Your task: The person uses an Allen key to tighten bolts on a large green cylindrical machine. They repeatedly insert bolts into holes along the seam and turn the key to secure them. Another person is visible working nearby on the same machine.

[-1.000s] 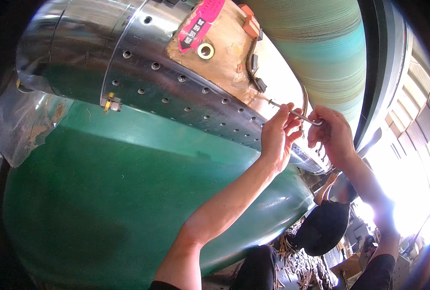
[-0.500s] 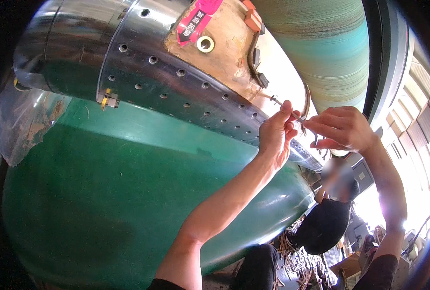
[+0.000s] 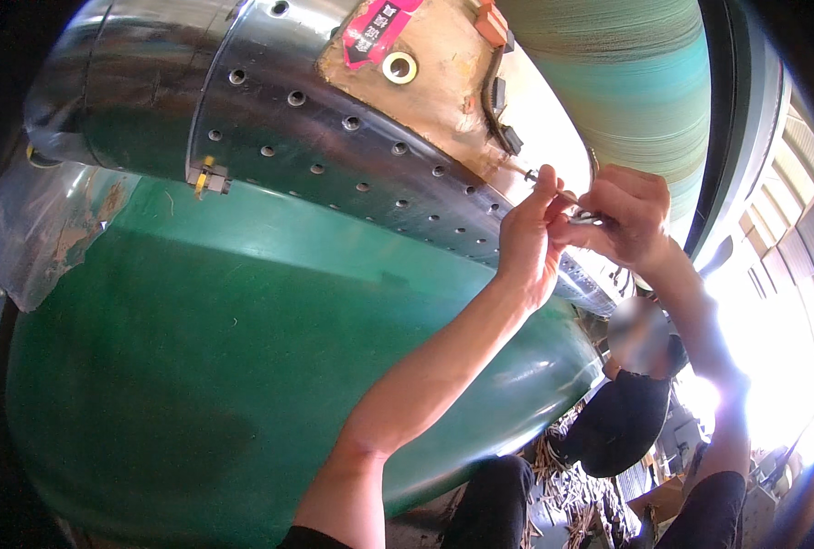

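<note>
My left hand (image 3: pixel 528 240) is closed, its thumb and fingers pinching a thin rod-like piece with a dark end. That end points toward the edge of a tan board (image 3: pixel 448 69). Close against it, my right hand (image 3: pixel 622 212) is curled round the other end, where a bit of grey metal shows between the fingers. The fingers hide most of the piece, and I cannot make out its kind. Both hands are over the far right part of a shiny metal table (image 3: pixel 269 119) with rows of round holes.
A large blue-green striped roller (image 3: pixel 645 101) stands beyond the board. Glossy green surface (image 3: pixel 242 366) fills the near left. A yellow-handled clamp-like fitting (image 3: pixel 207 177) sits on the table's edge. At the lower right a person in black (image 3: pixel 617 421) is beside a pile of thin scraps (image 3: pixel 571 494).
My right hand has come in leftward and closed, its fingers now curled beside my left hand. The left hand has shifted slightly up and right. The view has moved a little.
</note>
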The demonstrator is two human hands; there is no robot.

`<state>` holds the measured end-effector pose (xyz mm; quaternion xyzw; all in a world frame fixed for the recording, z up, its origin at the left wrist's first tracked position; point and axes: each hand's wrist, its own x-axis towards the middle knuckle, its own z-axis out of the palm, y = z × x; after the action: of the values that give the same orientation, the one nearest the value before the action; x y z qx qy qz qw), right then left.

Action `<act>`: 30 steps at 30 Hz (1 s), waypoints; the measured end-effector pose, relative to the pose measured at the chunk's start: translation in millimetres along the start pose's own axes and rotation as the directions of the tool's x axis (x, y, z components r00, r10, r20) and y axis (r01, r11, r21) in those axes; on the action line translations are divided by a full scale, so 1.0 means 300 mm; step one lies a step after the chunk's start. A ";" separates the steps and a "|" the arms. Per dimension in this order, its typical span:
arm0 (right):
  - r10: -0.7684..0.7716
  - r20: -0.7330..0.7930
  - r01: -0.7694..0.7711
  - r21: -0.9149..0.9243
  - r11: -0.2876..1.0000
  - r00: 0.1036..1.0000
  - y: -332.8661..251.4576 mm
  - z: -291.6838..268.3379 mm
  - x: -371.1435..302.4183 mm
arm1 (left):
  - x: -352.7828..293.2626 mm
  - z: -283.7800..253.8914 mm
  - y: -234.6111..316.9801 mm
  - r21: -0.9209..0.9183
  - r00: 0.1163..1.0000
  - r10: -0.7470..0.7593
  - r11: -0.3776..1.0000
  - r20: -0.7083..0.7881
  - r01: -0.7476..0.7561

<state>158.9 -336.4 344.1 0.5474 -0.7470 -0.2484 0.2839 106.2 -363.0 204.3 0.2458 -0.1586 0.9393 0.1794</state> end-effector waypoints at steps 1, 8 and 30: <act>0.066 -0.045 -0.066 0.006 0.998 0.997 -0.008 0.010 -0.006 | 0.000 0.001 -0.008 -0.030 0.999 0.017 0.999 0.048 -0.015; 0.316 -0.154 -0.302 0.111 0.947 0.936 -0.037 0.062 -0.077 | 0.000 -0.022 0.014 0.067 0.999 -0.032 0.997 -0.035 0.034; 0.243 0.124 -0.192 -0.323 0.927 0.962 0.165 0.076 -0.213 | -0.061 -0.180 -0.211 0.188 0.923 -0.286 0.922 -0.259 0.338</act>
<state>124.8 -259.9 351.7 0.3882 -0.7759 -0.3721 0.3300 125.6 -290.8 163.4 0.1785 0.0136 0.9321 0.3149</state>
